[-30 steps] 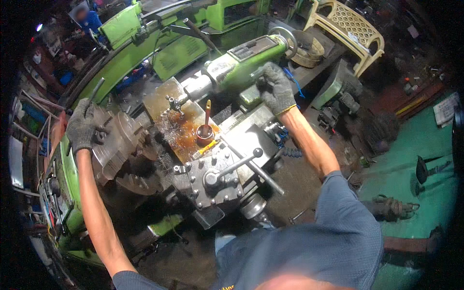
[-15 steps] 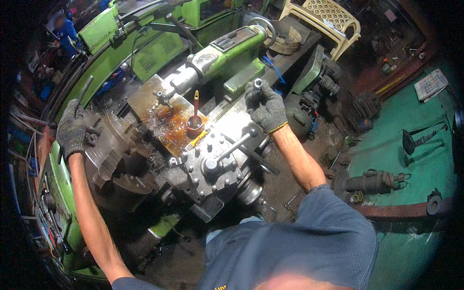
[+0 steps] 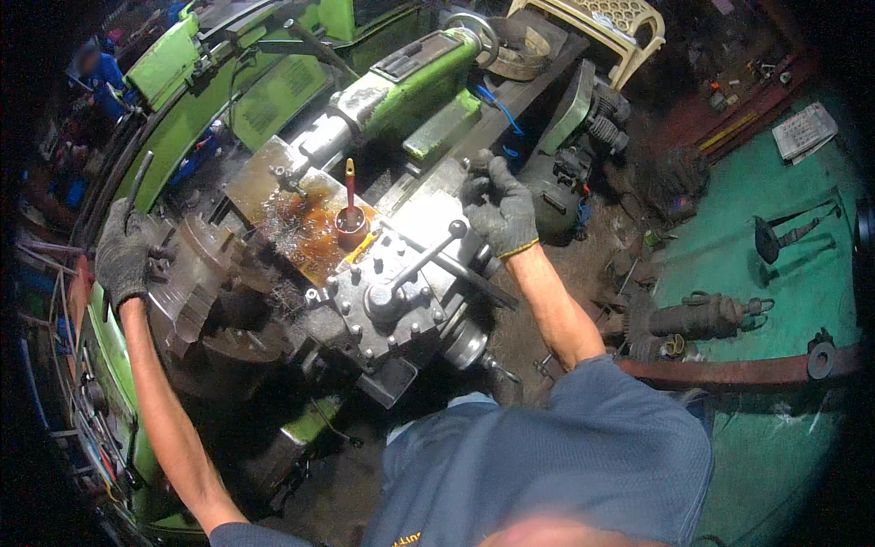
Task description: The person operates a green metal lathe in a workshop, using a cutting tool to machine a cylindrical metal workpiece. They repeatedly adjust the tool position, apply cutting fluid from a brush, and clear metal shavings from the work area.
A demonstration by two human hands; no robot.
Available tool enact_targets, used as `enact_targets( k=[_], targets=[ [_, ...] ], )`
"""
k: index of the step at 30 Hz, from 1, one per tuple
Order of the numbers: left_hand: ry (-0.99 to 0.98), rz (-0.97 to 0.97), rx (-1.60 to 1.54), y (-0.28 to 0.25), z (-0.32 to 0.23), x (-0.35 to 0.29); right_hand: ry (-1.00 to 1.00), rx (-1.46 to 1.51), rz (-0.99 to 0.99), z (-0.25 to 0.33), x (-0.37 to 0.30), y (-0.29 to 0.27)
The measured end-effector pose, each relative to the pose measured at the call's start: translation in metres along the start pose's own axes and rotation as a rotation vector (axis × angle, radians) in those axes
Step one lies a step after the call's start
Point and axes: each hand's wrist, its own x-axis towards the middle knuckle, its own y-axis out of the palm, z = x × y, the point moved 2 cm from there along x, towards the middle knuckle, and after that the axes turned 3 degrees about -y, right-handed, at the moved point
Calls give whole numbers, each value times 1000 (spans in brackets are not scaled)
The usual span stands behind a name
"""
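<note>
My left hand (image 3: 123, 255), in a dark grey knit glove, is closed round a long dark metal bar (image 3: 140, 187) beside the lathe chuck (image 3: 196, 273). The bar sticks out above and below the fist. On the right, my gloved right hand (image 3: 503, 208) is raised past the carriage, its fingers curled round a small metal piece (image 3: 477, 164); only one end shows, so its kind is unclear. Between the hands lies the tool post (image 3: 378, 301) with its lever handle (image 3: 433, 258). A red pot (image 3: 351, 232) with a brush (image 3: 350, 182) stands on the oily, chip-strewn plate (image 3: 251, 182).
The green tailstock (image 3: 410, 77) with its handwheel (image 3: 478, 41) lies beyond the carriage. A yellow-handled tool (image 3: 360, 251) rests by the pot. To the right are a motor (image 3: 561, 187), a beige plastic chair (image 3: 629, 41) and a green surface (image 3: 711, 246). Someone in blue (image 3: 108, 73) is far left.
The whole view has shifted slightly, so the machine sits a little further left and up. My right hand has turned, and the metal end in it shows less. My left hand keeps its grip.
</note>
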Motion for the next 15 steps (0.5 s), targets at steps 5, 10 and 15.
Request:
enact_targets(
  k=[5,10,15],
  targets=[
    [-39,73,-41,-10,-14,2,-222,-707,20,12,-35,-9],
    [-43,101,-29,-9,-7,2,-443,-1202,57,28,-43,-34],
    [-106,137,6,-15,-11,2,-498,-1297,79,29,-43,-47]
  ],
)
